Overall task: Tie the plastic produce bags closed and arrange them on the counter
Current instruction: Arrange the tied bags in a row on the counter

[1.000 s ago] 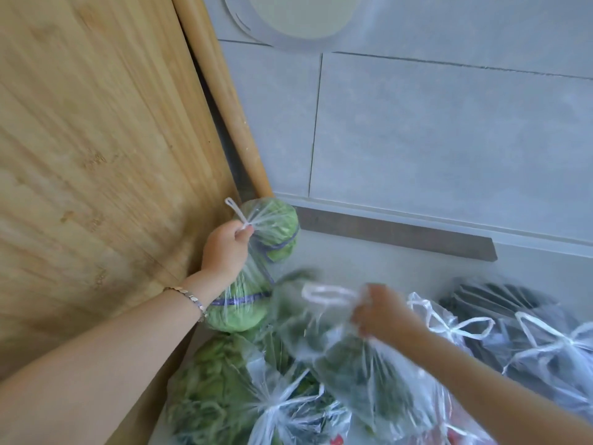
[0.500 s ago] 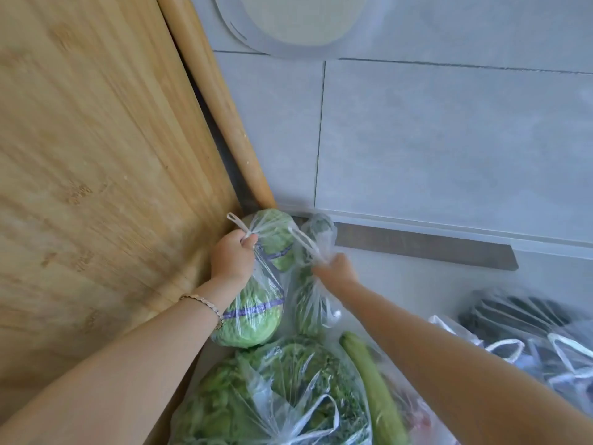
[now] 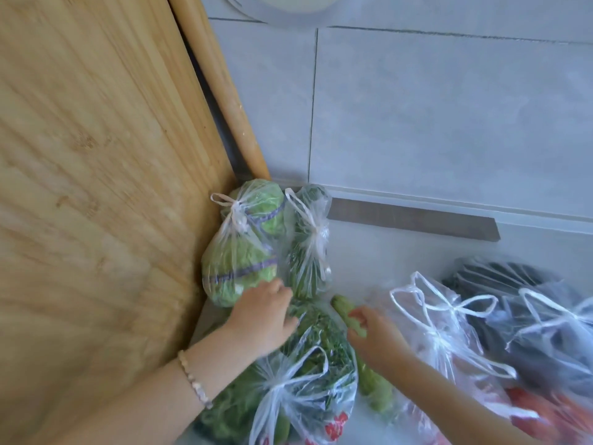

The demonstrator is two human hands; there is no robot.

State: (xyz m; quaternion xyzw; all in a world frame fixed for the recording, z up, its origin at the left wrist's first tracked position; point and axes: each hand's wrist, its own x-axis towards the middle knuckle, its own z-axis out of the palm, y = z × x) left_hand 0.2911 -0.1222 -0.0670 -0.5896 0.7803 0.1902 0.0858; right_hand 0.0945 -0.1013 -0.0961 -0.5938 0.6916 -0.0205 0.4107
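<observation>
**Two bags parked in the corner, the rest tied and waiting**

Every bag I can see has a knot in it, so the tying looks done — what I judge is left is the arranging. Just beyond my left hand [image 3: 261, 316] the cabbage bag [image 3: 239, 248] stands upright against the wooden board [image 3: 96, 187], with the dark greens bag [image 3: 308, 248] touching it on the far side. My left hand is loosely open, fingers resting at the foot of the cabbage bag, gripping nothing. Under that palm lies the leafy greens bag [image 3: 301, 374]. My right hand [image 3: 373, 335] is half open over a bare zucchini [image 3: 373, 380]; whether it has hold of it, I cannot tell — it is blurred.

To the right of my right hand sit a clear bag [image 3: 439, 319] and dark bags [image 3: 545, 316], crowded together. Open counter [image 3: 385, 252] lies ahead of my right hand, up to the tiled wall [image 3: 449, 123]; the board closes off the left.
</observation>
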